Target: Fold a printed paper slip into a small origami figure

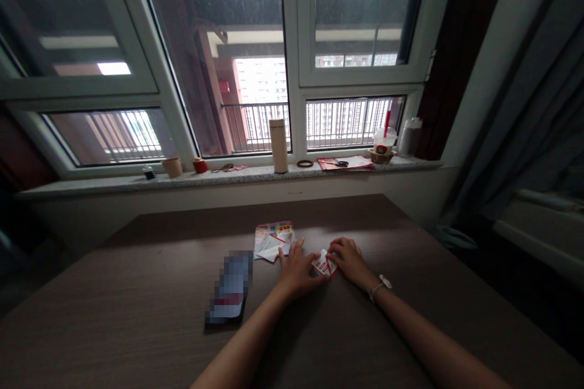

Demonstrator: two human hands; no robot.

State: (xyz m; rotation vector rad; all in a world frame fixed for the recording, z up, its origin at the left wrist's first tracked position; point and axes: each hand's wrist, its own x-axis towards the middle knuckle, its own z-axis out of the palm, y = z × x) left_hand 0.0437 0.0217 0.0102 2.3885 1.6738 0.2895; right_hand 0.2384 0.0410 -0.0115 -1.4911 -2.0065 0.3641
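A small red-and-white folded paper (324,266) lies on the dark brown wooden table (392,267), pinched between my two hands. My left hand (297,271) holds its left side, and my right hand (348,261) holds its right side, with a white band on that wrist. Just beyond my left hand is a colourful stack of printed leaflets (274,240) with a white sheet on top. To its near left, a phone (230,289) lies face up, its screen blurred out.
Beyond the table, a stone windowsill (228,177) runs below barred windows. On it stand a beige insulated bottle (278,146), a drink cup with a red straw (384,141), and a white container (409,137). Scissors rest on red papers (345,163). Grey curtains (515,97) hang at right.
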